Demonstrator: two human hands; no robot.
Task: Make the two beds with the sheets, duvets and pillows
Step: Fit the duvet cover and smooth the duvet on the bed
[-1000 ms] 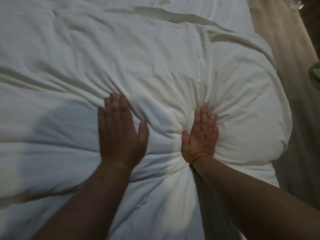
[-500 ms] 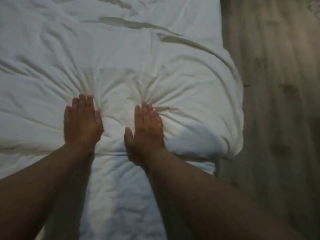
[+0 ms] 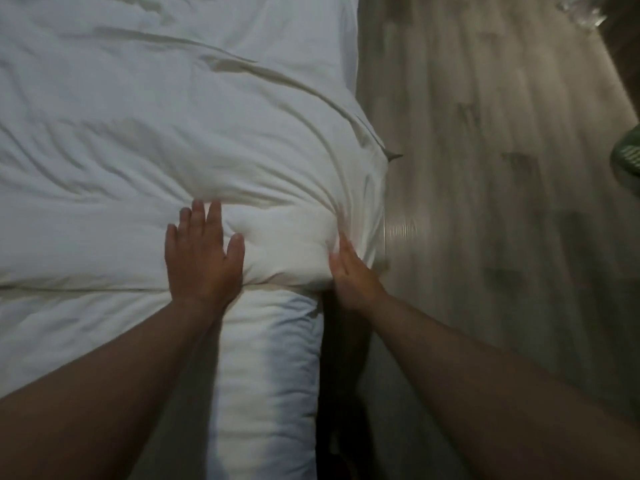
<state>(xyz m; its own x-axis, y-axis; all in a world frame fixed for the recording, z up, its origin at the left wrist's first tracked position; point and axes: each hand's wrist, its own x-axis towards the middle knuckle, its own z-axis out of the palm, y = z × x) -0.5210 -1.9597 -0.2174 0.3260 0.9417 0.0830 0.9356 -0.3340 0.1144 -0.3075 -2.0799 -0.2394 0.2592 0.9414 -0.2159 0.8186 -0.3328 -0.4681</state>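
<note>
A white, wrinkled duvet [image 3: 145,133] covers the bed and fills the left and middle of the head view. Its folded edge forms a puffy roll across the bed. My left hand [image 3: 202,258] lies flat on that roll, fingers straight and pressing down. My right hand [image 3: 348,268] presses with straight fingers against the roll's right end, at the bed's edge. Below the roll a white pillow or duvet layer [image 3: 273,368] shows between my forearms.
Grey wood-look floor [image 3: 485,202] runs along the bed's right side. A green object [image 3: 628,157] sits at the right frame edge and something shiny [image 3: 581,8] lies at the top right. A dark gap [image 3: 343,358] runs beside the bed's right edge.
Both hands have slid to the right along the duvet roll; the right hand now sits at the bed's right edge. The view has shifted right, showing more floor.
</note>
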